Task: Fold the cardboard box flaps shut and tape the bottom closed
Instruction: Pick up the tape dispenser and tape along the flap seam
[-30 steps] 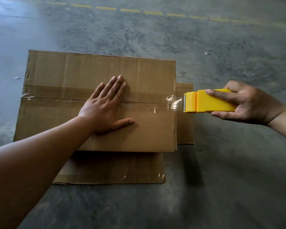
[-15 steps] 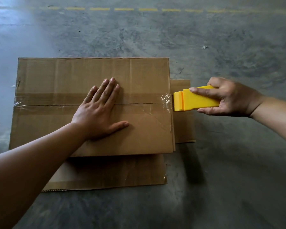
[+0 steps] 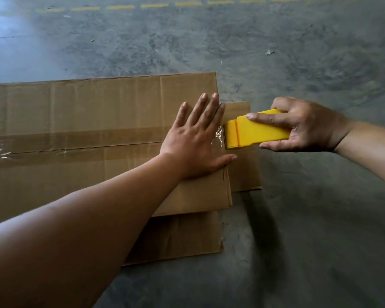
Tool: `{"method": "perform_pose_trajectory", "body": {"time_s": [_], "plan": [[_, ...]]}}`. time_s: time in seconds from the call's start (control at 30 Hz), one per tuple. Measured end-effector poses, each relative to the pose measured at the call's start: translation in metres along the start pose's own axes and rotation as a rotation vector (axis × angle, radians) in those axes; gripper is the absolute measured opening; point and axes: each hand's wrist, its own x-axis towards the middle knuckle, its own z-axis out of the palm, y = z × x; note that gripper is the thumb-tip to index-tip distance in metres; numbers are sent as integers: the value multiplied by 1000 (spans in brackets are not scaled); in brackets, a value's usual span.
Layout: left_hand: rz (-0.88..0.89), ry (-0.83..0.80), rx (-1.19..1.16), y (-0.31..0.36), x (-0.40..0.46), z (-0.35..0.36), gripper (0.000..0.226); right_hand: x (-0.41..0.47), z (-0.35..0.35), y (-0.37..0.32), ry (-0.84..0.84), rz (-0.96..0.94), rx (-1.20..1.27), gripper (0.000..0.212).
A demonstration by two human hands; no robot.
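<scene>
A brown cardboard box (image 3: 80,112) stands on the concrete floor with its flaps folded shut on top. Clear tape (image 3: 53,152) runs along the middle seam from the left edge to the right edge. My left hand (image 3: 198,138) lies flat, fingers spread, on the box's right end over the seam. My right hand (image 3: 298,127) grips a yellow tape dispenser (image 3: 253,133), whose front edge touches the box's right edge, just beside my left hand. Crumpled tape (image 3: 218,138) shows between them.
Two open flaps lie on the floor under the box: one on the near side (image 3: 182,236), one on the right (image 3: 247,170). A dashed yellow line (image 3: 153,5) crosses the grey concrete floor (image 3: 298,241) far ahead. Small scraps (image 3: 269,52) lie on it.
My left hand slid right along the seam to the box's right end. The dispenser moved left until it reached the box's edge.
</scene>
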Motion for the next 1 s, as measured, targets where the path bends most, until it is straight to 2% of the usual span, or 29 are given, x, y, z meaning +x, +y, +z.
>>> {"method": "perform_pose_trajectory", "body": {"time_s": [0.3, 0.47, 0.53, 0.63, 0.8, 0.9, 1.0], "plan": [[28, 12, -12, -2, -4, 4, 105, -5, 6, 6, -31, 89, 123, 71], [56, 19, -11, -2, -3, 5, 94, 4, 25, -4, -178, 49, 57, 68], [58, 22, -10, -5, -4, 7, 89, 2, 33, -6, -204, 95, 88, 70], [64, -24, -32, -11, 7, 9, 85, -8, 33, -7, -161, 185, 95, 70], [-13, -253, -147, -34, 24, 25, 89, -21, 25, -15, 1, 398, 105, 74], [-52, -285, -197, -40, 20, 34, 87, -21, 15, -30, 45, 466, 130, 74], [-104, -250, -264, -38, 18, 31, 86, -14, 7, -45, 63, 470, 159, 72]]}}
